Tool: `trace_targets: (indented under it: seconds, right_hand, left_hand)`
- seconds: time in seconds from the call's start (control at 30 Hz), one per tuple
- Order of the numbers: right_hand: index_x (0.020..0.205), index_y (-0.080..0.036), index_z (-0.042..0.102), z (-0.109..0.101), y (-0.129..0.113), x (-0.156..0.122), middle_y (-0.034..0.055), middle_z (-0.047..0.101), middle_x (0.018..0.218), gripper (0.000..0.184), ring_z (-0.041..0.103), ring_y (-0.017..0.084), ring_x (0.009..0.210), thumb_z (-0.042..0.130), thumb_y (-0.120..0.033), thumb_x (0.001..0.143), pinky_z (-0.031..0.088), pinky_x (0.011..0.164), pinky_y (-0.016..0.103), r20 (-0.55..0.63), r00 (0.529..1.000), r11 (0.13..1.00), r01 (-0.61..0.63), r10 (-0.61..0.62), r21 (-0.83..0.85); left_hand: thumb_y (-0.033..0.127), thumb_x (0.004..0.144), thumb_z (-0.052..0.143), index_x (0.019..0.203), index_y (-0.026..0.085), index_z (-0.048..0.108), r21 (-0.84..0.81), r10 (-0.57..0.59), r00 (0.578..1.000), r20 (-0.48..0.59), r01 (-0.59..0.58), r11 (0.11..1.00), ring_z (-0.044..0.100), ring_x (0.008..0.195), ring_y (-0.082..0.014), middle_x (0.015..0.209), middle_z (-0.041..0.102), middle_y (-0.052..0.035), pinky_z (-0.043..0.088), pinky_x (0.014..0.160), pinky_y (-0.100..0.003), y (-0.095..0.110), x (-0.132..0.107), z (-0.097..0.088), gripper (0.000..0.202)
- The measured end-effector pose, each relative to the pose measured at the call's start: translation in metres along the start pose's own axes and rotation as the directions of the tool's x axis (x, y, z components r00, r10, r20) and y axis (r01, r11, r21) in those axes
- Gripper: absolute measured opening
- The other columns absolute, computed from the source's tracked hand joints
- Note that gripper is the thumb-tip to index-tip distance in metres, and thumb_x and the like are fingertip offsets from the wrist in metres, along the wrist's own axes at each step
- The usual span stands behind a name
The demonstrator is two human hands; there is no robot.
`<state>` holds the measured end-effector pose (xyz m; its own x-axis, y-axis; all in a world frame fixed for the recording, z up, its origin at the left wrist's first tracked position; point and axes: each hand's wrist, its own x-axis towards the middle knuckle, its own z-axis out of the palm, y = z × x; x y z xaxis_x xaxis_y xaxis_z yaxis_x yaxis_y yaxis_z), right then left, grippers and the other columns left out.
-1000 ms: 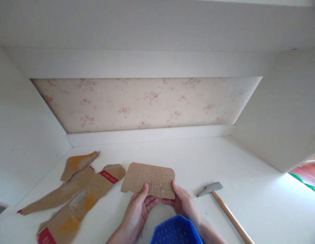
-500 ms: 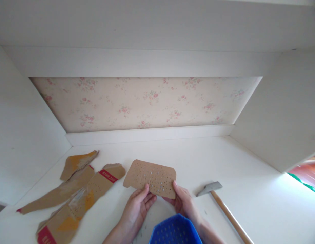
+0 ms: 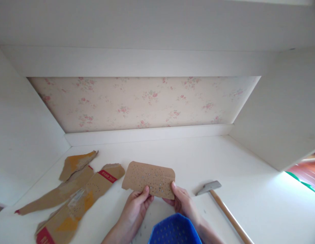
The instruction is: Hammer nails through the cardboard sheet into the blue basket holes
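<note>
Cardboard [image 3: 149,175], lower centre, pinched by left hand [image 3: 137,204] and right hand [image 3: 183,202], could tear at apparent holes [image 3: 159,188] if bent.

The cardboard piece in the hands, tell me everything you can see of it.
The cardboard piece is brown, roughly rectangular, with rounded upper corners and an uneven lower-left edge. Many small holes dot its face. It slopes down to the right, over the white surface. The left hand grips its lower edge, the right hand its right end, thumbs on the face.
</note>
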<state>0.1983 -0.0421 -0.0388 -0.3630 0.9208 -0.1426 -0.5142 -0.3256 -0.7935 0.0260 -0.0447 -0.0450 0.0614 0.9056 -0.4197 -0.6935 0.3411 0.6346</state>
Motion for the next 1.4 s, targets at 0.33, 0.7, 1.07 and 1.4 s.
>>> trace_targets:
  seconds: [0.33,0.7,1.07,1.4]
  right_hand:
    - [0.105,-0.016,0.075,0.006,-0.002,-0.001,0.0133,0.073,0.113,0.048,0.057,0.032,0.120,0.062,-0.057,0.084,0.037,0.105,0.049,0.019,1.000,1.000,0.015,-0.014,-0.024]
    - [0.099,-0.014,0.077,0.010,-0.006,-0.006,0.0141,0.074,0.110,0.048,0.057,0.033,0.119,0.058,-0.056,0.086,0.035,0.105,0.049,0.067,0.997,0.998,0.028,-0.025,-0.049]
    - [0.100,-0.013,0.076,0.012,-0.006,-0.005,0.0149,0.075,0.105,0.052,0.058,0.035,0.117,0.058,-0.060,0.084,0.035,0.105,0.051,0.057,0.998,0.996,0.040,-0.035,-0.085]
    - [0.099,-0.016,0.077,0.016,-0.010,-0.009,0.0133,0.075,0.106,0.049,0.055,0.036,0.121,0.058,-0.059,0.084,0.034,0.106,0.052,0.040,0.999,0.996,0.029,-0.026,-0.080]
  left_hand:
    - [0.022,0.090,0.063,0.106,0.008,0.063,0.015,-0.086,0.995,0.045,0.085,0.996,0.071,0.082,-0.0194,0.100,0.072,-0.0159,0.058,0.073,-0.028,0.002,-0.002,0.001,0.021]
    - [0.022,0.092,0.060,0.111,0.008,0.061,-0.006,-0.114,0.993,-0.005,0.114,0.993,0.071,0.074,-0.0176,0.096,0.073,-0.0149,0.057,0.063,-0.025,0.003,-0.003,0.005,0.024]
    - [0.017,0.088,0.064,0.100,0.008,0.064,0.014,-0.062,0.998,-0.021,0.062,0.998,0.067,0.062,-0.0141,0.088,0.073,-0.0133,0.055,0.054,-0.021,0.004,-0.006,0.005,0.015]
    - [0.012,0.085,0.066,0.098,0.007,0.066,0.032,-0.010,0.998,-0.064,0.012,0.999,0.070,0.066,-0.0170,0.088,0.074,-0.0141,0.056,0.053,-0.022,0.005,-0.006,0.008,0.014]
